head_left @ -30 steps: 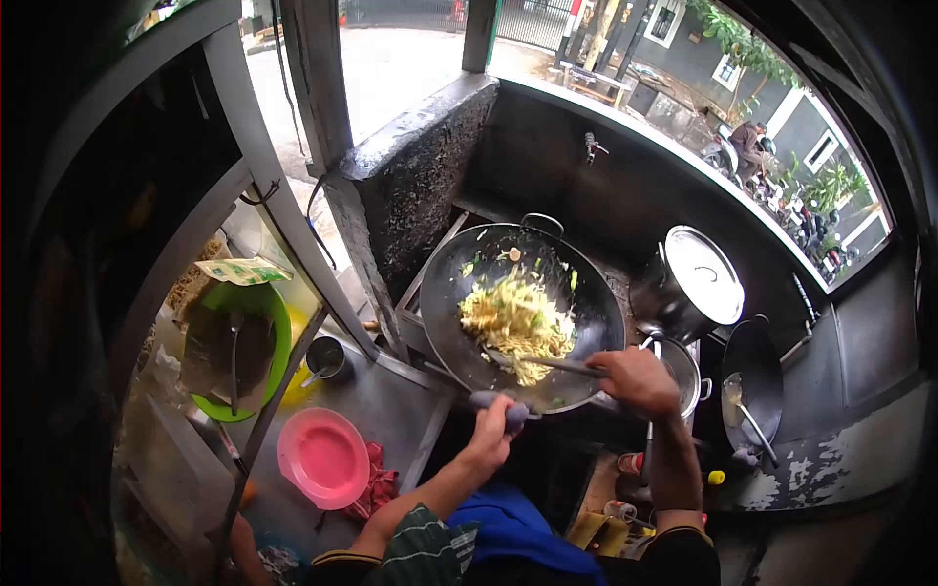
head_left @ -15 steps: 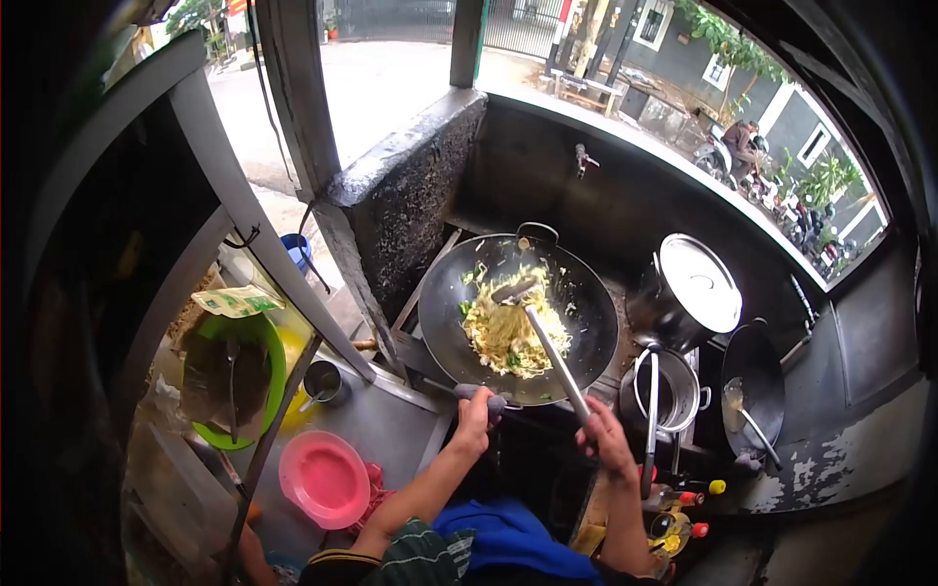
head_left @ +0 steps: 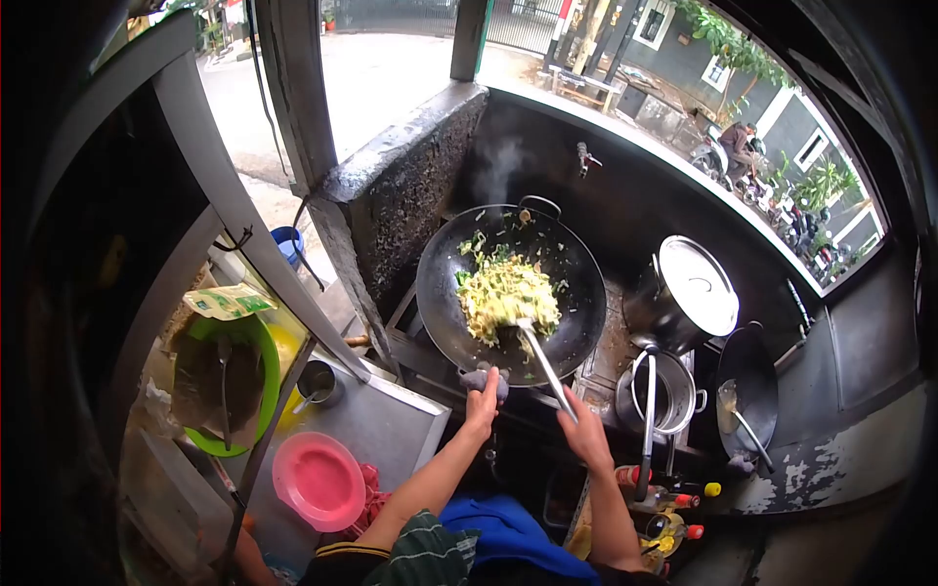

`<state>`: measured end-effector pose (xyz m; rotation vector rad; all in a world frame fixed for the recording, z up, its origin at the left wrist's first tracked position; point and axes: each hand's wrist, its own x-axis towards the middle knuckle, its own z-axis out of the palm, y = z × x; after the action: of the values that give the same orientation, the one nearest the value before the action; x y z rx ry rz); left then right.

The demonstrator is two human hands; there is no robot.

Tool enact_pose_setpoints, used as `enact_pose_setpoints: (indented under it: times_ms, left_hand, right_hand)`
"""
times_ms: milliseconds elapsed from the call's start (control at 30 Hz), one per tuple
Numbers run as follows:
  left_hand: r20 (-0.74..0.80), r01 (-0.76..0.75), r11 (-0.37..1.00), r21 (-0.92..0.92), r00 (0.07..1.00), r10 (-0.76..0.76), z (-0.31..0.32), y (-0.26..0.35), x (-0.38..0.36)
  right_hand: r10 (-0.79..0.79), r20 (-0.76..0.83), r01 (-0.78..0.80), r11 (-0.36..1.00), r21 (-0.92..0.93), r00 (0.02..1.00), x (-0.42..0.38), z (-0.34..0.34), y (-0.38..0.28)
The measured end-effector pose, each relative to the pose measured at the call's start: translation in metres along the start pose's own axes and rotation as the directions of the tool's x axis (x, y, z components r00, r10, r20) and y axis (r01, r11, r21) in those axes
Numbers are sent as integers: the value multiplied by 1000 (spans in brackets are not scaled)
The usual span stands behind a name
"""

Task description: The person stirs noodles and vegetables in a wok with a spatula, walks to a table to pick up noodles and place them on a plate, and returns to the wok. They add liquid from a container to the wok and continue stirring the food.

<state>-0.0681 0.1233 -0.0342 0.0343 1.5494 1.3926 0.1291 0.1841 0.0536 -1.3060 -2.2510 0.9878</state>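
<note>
My left hand (head_left: 482,398) is closed around a grey cloth (head_left: 485,381) at the near rim of a large dark wok (head_left: 445,327). In the wok lies a heap of yellow noodles (head_left: 508,290) with bits of green leaf. My right hand (head_left: 584,428) grips the metal handle of a spatula (head_left: 547,369). The spatula's blade is in the near part of the noodles and mostly hidden by them. A little steam rises behind the wok's far rim.
On the right stand a lidded steel pot (head_left: 696,285), a smaller pot (head_left: 674,391), another wok (head_left: 752,391) and several bottles (head_left: 674,500). At left are a pink plate (head_left: 319,481), a metal cup (head_left: 320,384) and a green basin (head_left: 266,376). Someone sits outside by motorbikes (head_left: 711,156).
The wok has shifted back and tilted, and the noodles are bunched together. My right hand and the spatula have moved slightly left and nearer the wok. Steam now shows.
</note>
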Motion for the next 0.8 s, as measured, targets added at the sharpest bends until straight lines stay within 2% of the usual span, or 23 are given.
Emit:
enact_pose_setpoints:
  times_ms: [33, 100, 133, 167, 200, 233, 267, 300, 333, 367, 433, 467, 500, 567, 600, 633, 700, 733, 767, 800]
  left_hand:
    - [26, 20, 1000, 22, 999, -20, -2, 8, -15]
    - [168, -70, 985, 156, 985, 44, -17, 16, -51]
    - [248, -54, 979, 197, 969, 3, -29, 4, -51]
    - [258, -60, 963, 262, 966, -10, -45, -30, -50]
    - [268, -68, 943, 326, 963, -23, -60, -64, -48]
    - [209, -51, 900, 433, 977, -45, -68, -93, -41]
    - [149, -24, 846, 533, 987, -66, -75, -121, -35]
    - [73, 48, 758, 650, 989, -125, -79, -133, -33]
    - [44, 29, 703, 711, 995, -85, -77, -142, -33]
    - [21, 11, 644, 765, 999, -42, -73, -152, -31]
    - [34, -18, 675, 738, 999, -10, -63, -161, -30]
    - [11, -47, 685, 727, 998, 57, -57, -164, -27]
    - [-15, -76, 694, 716, 992, 124, -51, -164, -25]
    - [-39, -52, 691, 721, 993, 115, -43, -157, -31]
    - [-23, -60, 690, 721, 994, 111, -43, -162, -29]
    - [-31, -50, 695, 717, 994, 105, -47, -168, -26]
    - [-21, -126, 628, 768, 975, 220, -48, -182, -26]
    - [-5, -161, 574, 803, 961, 276, -51, -189, -29]
    - [127, -292, 442, 848, 922, 366, -45, -181, -22]
    - [133, -294, 436, 851, 923, 362, -44, -186, -20]
  right_hand:
    - [-36, -37, 36, 999, 9, 999, 20, 13, 5]
    - [-99, -111, 104, 994, 41, 989, 51, 30, 6]
    - [-117, -116, 123, 991, 44, 986, 54, 25, -4]
    - [-19, -77, 37, 968, 247, 997, 47, 19, -18]
    - [31, -46, -13, 939, 345, 998, 42, 21, -20]
    - [80, -14, -66, 897, 437, 997, 36, 23, -22]
    - [76, -61, -38, 879, 476, 995, 32, 29, -18]
    - [12, -151, 50, 915, 399, 988, 28, 40, -12]
    - [-52, -240, 127, 943, 309, 969, 25, 51, -9]
    - [32, -185, 28, 951, 309, 982, 18, 61, -5]
    - [51, -136, -38, 995, 94, 989, 7, 74, 2]
    - [106, -121, -90, 988, 125, 987, 7, 76, 7]
    - [93, -93, -81, 989, 122, 991, 4, 73, 6]
    - [-29, -76, 20, 993, -112, 997, -5, 65, 14]
    - [-68, -42, 40, 878, -478, 997, -14, 52, -11]
    - [-198, -98, 124, 859, -498, 975, -22, 45, -39]
    - [-397, -167, 261, 812, -522, 902, -32, 46, -81]
    - [-302, 50, 306, 923, -234, 952, -41, 78, -90]
    - [-227, 240, 239, 971, -22, 944, -42, 98, -94]
    - [-169, 450, 136, 985, 105, 877, -45, 127, -98]
